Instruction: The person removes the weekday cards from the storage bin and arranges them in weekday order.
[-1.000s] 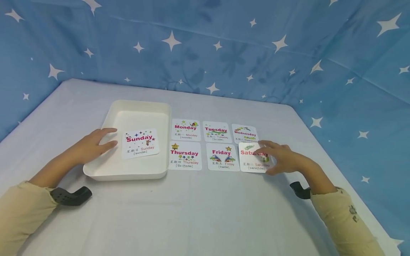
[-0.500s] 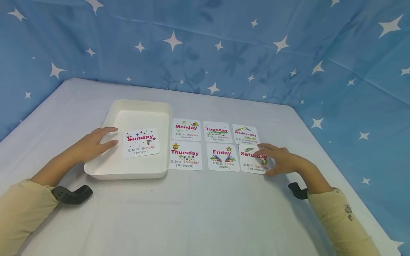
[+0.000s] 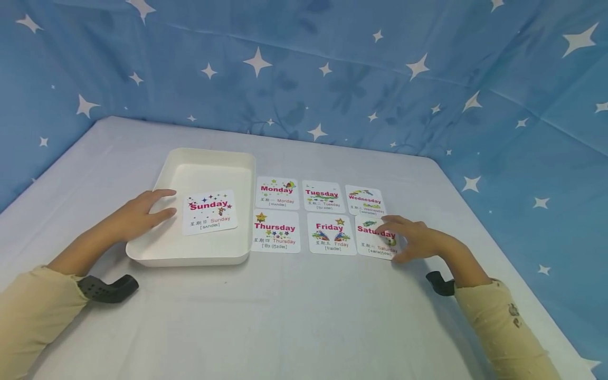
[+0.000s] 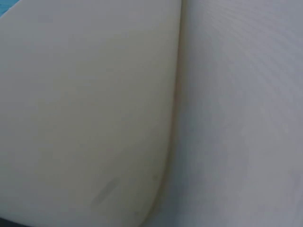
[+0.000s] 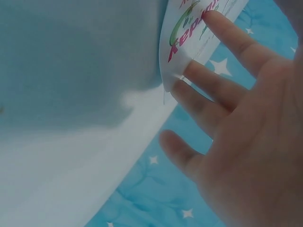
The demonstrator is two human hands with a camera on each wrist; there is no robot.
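Note:
My right hand (image 3: 418,240) rests on the white Saturday card (image 3: 369,245) at the right end of the lower row. Its index finger lies across the printed word, with the thumb at the lower right edge. From the right wrist, extended fingers (image 5: 222,40) touch the face and edge of that same card (image 5: 177,56). Over the left side of a white tray (image 3: 190,261), my left hand (image 3: 135,216) hovers with fingers spread and nothing in them. Inside the tray lies the Sunday card (image 3: 209,212), slightly tilted and just right of that hand.
Monday (image 3: 277,194), Tuesday (image 3: 321,197) and Wednesday (image 3: 364,200) cards form the back row. Thursday (image 3: 275,232) and Friday (image 3: 331,233) lie in front of them, left of Saturday. A blue star-patterned cloth (image 3: 304,68) hangs behind the white table (image 3: 285,316).
The Saturday card has shifted slightly toward the front under my right hand, uncovering the lower edge of the Wednesday card. My left hand has stayed over the tray.

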